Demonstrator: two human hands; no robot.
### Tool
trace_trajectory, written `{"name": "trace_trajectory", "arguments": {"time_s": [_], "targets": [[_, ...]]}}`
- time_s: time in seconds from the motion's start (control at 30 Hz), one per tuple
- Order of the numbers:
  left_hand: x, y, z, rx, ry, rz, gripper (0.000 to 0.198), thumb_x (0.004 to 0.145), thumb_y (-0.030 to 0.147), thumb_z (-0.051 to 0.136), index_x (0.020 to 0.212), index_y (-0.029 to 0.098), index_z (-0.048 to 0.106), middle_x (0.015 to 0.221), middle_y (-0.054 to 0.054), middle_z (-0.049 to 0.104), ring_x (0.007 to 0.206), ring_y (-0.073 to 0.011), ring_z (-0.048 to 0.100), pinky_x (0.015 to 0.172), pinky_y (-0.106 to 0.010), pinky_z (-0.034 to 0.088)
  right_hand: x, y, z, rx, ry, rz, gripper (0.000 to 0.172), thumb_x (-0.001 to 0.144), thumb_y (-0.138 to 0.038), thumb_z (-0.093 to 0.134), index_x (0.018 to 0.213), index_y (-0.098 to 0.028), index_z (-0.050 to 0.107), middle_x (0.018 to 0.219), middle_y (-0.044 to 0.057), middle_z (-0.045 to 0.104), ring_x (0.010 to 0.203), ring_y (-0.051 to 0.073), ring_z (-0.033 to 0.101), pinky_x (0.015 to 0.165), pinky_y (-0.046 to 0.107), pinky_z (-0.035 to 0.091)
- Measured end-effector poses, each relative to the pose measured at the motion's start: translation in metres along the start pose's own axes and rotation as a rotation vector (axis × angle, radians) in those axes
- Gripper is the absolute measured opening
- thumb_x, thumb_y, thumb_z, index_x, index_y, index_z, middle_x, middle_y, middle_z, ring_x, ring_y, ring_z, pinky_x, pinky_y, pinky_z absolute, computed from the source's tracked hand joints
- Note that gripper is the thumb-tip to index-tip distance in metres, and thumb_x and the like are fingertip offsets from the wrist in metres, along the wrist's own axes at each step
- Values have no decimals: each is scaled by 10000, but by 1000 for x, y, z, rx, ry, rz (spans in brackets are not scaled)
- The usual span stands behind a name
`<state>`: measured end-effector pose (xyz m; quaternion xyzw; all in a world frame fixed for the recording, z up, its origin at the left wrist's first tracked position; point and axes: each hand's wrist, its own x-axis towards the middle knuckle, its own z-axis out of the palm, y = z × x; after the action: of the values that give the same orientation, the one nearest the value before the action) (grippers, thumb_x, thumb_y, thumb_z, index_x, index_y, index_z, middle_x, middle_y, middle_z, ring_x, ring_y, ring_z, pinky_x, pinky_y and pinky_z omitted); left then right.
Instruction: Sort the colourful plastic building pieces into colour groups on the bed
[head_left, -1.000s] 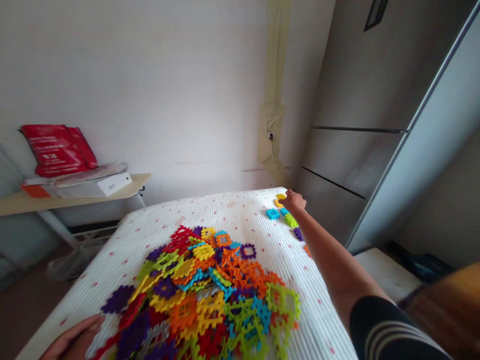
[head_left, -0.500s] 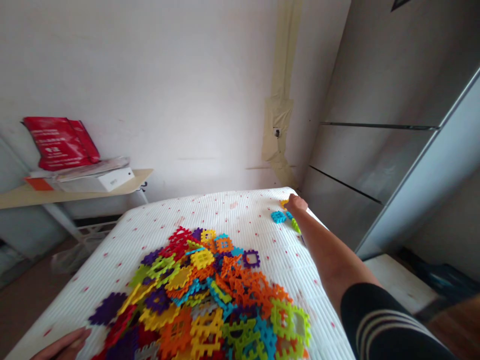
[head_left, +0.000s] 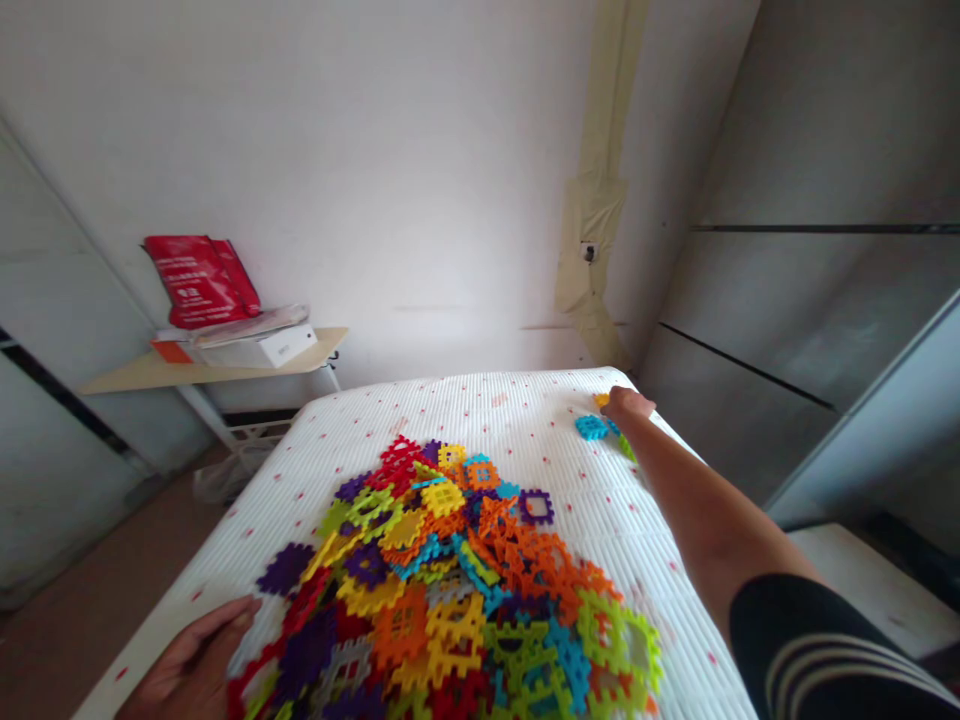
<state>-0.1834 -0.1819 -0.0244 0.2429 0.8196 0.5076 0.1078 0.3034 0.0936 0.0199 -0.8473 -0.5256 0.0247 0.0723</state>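
Note:
At the far right corner of the bed-like white surface, my right hand is closed, its fingertips at a yellow interlocking plastic tile. The hand partly covers that tile. Close by lie a blue tile and a green tile, partly behind my forearm. My left hand rests at the lower left with loosely extended fingers, beside a big pile of notched tiles in several colours. I see nothing held in it. A purple square tile lies just beyond its fingertips.
White ribbed bedding with red dots covers the surface. A purple frame-shaped tile sits at the pile's right edge. Behind on the left, a small table carries a white box and a red bag. A grey cabinet stands on the right.
The view has turned left, so everything sits further right in the picture. More of my left hand shows. My right hand stays by the yellow tile.

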Motion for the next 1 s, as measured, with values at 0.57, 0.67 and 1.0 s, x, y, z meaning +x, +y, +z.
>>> {"name": "trace_trajectory", "arguments": {"time_s": [0.57, 0.67, 1.0], "targets": [[-3, 4, -5, -87, -88, -54, 399, 551, 464, 624, 865, 225, 682, 872, -28, 690, 918, -267, 609, 883, -396, 442, -140, -189, 12, 48, -193, -747, 367, 741, -462, 617, 1008, -214, 660, 1093, 101, 646, 993, 255, 605, 764, 338, 490], [-1, 0, -4, -107, -94, -37, 391, 562, 458, 630, 867, 219, 683, 870, -27, 692, 892, -262, 615, 846, -383, 458, -151, -208, 22, 24, -254, -691, 493, 685, -506, 651, 1049, -173, 651, 1098, 151, 641, 998, 292, 608, 752, 372, 504], [0, 0, -2, -145, -102, 21, 383, 557, 455, 616, 832, 198, 686, 875, -43, 696, 900, -273, 612, 869, -391, 446, -136, -210, 35, 113, -333, -671, 364, 616, -357, 719, 933, -178, 706, 1049, 119, 669, 961, 275, 629, 749, 342, 520]]}}
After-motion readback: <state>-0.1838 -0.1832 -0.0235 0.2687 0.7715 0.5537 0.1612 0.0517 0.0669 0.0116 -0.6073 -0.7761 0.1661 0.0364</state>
